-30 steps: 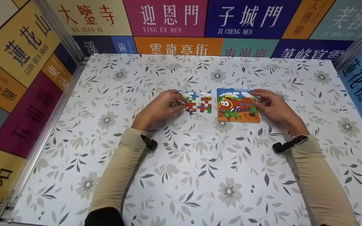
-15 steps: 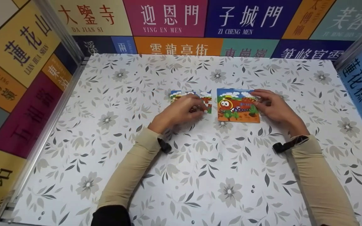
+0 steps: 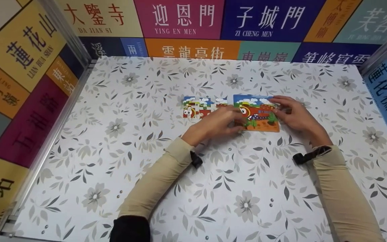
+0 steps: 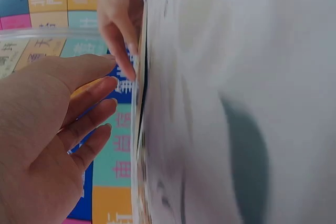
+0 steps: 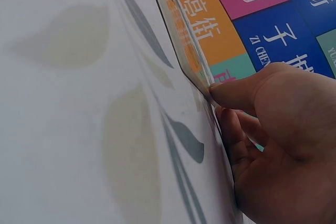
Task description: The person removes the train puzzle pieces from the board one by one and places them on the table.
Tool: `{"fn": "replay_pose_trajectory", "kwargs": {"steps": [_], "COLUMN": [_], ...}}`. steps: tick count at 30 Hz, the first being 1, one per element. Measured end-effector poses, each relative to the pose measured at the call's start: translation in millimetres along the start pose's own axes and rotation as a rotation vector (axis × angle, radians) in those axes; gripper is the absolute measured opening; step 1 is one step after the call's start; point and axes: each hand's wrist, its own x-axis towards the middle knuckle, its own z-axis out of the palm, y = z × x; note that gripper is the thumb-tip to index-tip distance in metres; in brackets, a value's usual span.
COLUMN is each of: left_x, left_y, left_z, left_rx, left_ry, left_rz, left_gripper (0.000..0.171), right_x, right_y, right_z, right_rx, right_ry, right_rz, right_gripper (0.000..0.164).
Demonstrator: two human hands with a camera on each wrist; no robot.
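Note:
A square train picture board [image 3: 263, 114] lies flat on the table. My right hand [image 3: 293, 113] holds its upper right corner. In the right wrist view, the thumb [image 5: 231, 94] presses on the edge of the board [image 5: 185, 59], with the other fingers curled beside it. My left hand [image 3: 217, 121] is over the board's left edge, fingers slightly bent. The left wrist view shows the left hand [image 4: 39, 135] with nothing in its fingers; whether they touch the board is unclear. Joined jigsaw pieces [image 3: 193, 107] with a matching train lie left of the board, partly covered by the left hand.
A white table [image 3: 186, 188] with a grey leaf and flower print spreads around the hands. Colourful panels [image 3: 183, 20] with large characters wall off its back and both sides, with metal rails along the side edges.
My left hand has moved right, from the jigsaw pieces across to the board's left edge, uncovering the left pieces. My right hand and the board have stayed in place.

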Motion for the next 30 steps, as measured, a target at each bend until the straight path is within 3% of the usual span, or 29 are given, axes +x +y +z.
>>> {"fn": "replay_pose_trajectory", "kwargs": {"steps": [6, 13, 23, 30], "left_x": [18.8, 38.8, 57.1, 66.7], "left_y": [17.2, 26.5, 33.6, 39.4], "left_z": [9.2, 24.8, 38.8, 42.1], "left_rx": [0.004, 0.016, 0.068, 0.055], "left_ry": [-0.049, -0.075, -0.105, -0.088], "left_rz": [-0.005, 0.015, -0.153, -0.225], "left_gripper": [0.029, 0.033, 0.037, 0.033], "right_x": [-1.2, -1.6, 0.4, 0.5], "right_y": [-0.3, -0.4, 1.8, 1.8], "right_z": [-0.2, -0.4, -1.2, -1.9], "right_rx": [-0.002, 0.000, -0.005, 0.001], "right_ry": [0.015, 0.018, 0.012, 0.005], "right_rz": [-0.019, -0.033, -0.029, -0.027], "right_gripper": [0.044, 0.044, 0.044, 0.045]}}
